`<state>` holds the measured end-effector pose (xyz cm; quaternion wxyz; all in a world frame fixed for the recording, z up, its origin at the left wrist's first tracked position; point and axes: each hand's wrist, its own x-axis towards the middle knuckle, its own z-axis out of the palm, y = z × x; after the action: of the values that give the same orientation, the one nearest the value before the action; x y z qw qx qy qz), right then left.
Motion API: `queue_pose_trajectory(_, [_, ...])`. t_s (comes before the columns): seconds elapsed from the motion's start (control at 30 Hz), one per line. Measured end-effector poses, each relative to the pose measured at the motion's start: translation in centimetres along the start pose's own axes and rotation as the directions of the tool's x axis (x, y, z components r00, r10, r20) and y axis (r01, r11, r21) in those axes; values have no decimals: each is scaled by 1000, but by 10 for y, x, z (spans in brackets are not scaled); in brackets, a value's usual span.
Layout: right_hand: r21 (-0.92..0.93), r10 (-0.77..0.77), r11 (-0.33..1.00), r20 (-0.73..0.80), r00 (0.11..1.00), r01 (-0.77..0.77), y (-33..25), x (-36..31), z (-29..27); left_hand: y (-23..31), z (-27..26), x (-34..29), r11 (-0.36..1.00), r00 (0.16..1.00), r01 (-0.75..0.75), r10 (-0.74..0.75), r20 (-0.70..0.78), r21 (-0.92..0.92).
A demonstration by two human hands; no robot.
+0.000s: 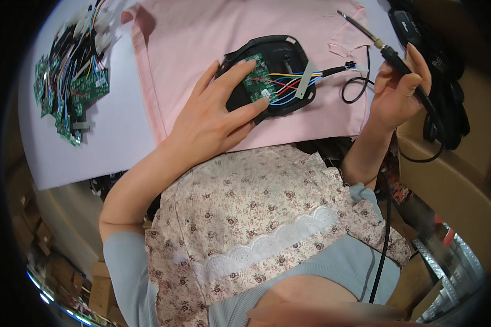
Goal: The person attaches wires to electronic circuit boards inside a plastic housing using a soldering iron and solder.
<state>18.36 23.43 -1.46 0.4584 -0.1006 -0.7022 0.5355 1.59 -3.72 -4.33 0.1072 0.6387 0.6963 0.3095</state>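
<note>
My left hand [214,111] lies over a black plastic housing [282,49], its fingers spread. The fingertips rest on a green circuit board [263,85] set inside that housing. Coloured wires [289,82] run from the board under a pale flat strip [305,80] and gather into a black cable [333,71] on the right. Off to the right, my right hand [401,90] is closed round the black handle of a soldering iron [395,57]. The iron's metal tip points up and left, raised apart from the board.
A pink cloth [188,32] covers much of the white table [123,147]. At the left lies a pile of green circuit boards [90,87] with bundled wires. Black housings [447,82] are heaped on the right beside a cardboard box [453,174]. The iron's black cord [386,240] hangs down past my right arm.
</note>
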Motion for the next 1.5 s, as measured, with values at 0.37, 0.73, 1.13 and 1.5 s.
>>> queue_pose_trajectory(0.37, [-449, 143, 889, 95, 985, -86, 14, -44, 8, 15, -7, 5, 995, 998, -21, 16, 56, 93])
queue_pose_trajectory(0.73, [-205, 177, 960, -85, 981, -191, 27, -29, 0, 44, 0, 24, 944, 987, 157, -156, -25, 289])
queue_pose_trajectory(1.13, [-226, -68, 973, -82, 994, 48, 0, -27, 36, 41, 2, 32, 957, 970, 239, -227, -86, 165])
queue_pose_trajectory(1.5, [-16, -461, 868, 347, 817, 497, -47, -40, 100, 40, -9, 38, 937, 938, 347, -347, 10, -34])
